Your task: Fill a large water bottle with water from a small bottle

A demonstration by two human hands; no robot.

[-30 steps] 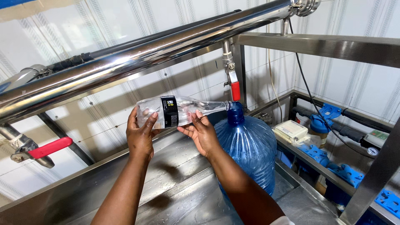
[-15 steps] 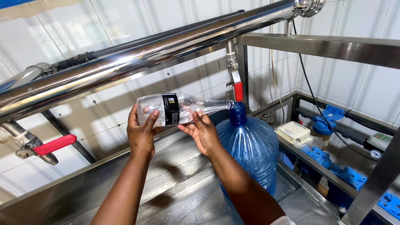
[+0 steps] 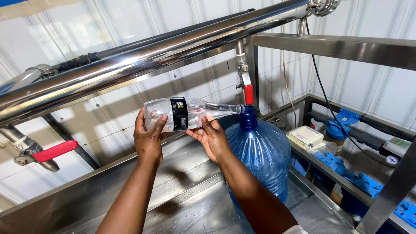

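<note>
Head view shows a clear plastic bottle [image 3: 190, 113] with a black label lying almost level, its mouth at the neck of a big blue water jug [image 3: 260, 151]. Both hands hold it: the left hand [image 3: 149, 138] wraps the base, the right hand [image 3: 212, 136] cradles the shoulder from below. Beneath them lies the wet steel worktop [image 3: 130, 190]; a red-handled tap [image 3: 248, 93] hangs just above the jug.

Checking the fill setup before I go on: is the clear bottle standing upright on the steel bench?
No, the clear bottle lies nearly level in the left hand and right hand, its mouth at the blue jug neck.
</note>
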